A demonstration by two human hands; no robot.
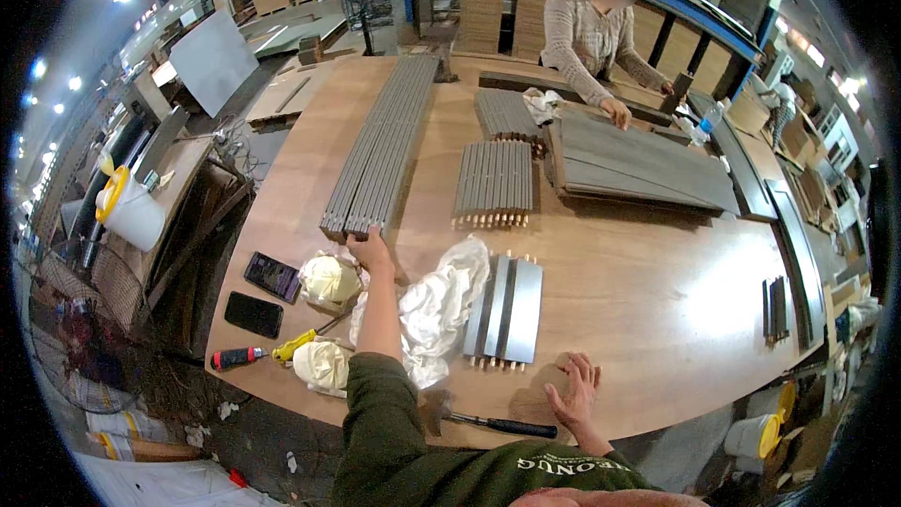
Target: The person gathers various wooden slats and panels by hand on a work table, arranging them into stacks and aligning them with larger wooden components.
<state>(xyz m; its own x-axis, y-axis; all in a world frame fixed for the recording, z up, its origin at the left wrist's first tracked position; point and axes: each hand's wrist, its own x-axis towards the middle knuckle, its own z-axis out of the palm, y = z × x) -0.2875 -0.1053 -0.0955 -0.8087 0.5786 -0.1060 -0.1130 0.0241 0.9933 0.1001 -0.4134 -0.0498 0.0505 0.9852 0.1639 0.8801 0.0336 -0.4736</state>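
My left hand (pixel 371 250) reaches forward to the near end of a stack of long grey strips (pixel 385 145), its fingers closed at the end of a strip. On the tabletop near the front edge rests my right hand (pixel 574 392), fingers apart and nothing in it. Between my hands lie grey panels with wooden dowels (pixel 507 308) sticking out of both ends. Crumpled white cloth (pixel 436 314) spreads beside my left forearm. A hammer (pixel 497 424) with a black handle lies close to my body.
Beyond stand doweled grey slats (pixel 493 178) and large grey boards (pixel 638 164), with a person (pixel 601 47) across the table (pixel 638 300). At left are two phones (pixel 253 314), a yellow-handled screwdriver (pixel 296 345), a red-and-black tool (pixel 239 358) and cream-coloured wrapped bundles (pixel 328 280).
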